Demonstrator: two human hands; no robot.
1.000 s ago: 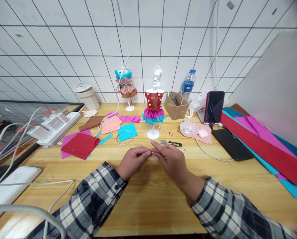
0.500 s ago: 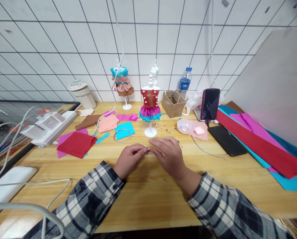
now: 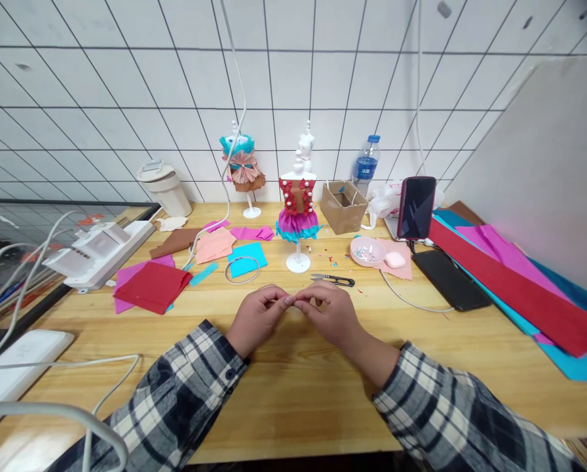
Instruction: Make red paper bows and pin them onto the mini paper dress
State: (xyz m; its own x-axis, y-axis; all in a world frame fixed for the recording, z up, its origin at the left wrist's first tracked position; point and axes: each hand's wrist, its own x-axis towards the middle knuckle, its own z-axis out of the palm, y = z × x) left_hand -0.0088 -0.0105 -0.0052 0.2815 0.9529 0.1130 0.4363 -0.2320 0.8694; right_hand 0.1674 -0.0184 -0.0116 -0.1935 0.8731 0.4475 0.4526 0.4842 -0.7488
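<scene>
My left hand (image 3: 258, 319) and my right hand (image 3: 331, 316) meet fingertip to fingertip above the table's front middle. Both are closed in a pinch, and whatever lies between the tips is too small and hidden to name. Just beyond my right fingers lie thread snips (image 3: 333, 280) with dark handles. Behind them stands a small white dress form (image 3: 298, 262) wearing a brown bodice (image 3: 299, 198) with red bows and pearl beads. Its magenta crepe-paper skirt (image 3: 297, 221) has a blue hem. To the right, a pink dish (image 3: 353, 254) holds small shiny pieces.
Crepe-paper sheets, a red one (image 3: 154, 287) on top, and a metal ring (image 3: 227, 275) lie left. A second dressed form (image 3: 244, 181), a cardboard box (image 3: 343, 208) and a bottle (image 3: 367, 164) stand behind. Phones (image 3: 451, 278) and long paper strips (image 3: 510, 282) lie right. Cables cross the left side.
My right fingers have curled down and closed in against my left fingertips. The thread snips, hidden behind my right hand before, now show. The view has shifted slightly.
</scene>
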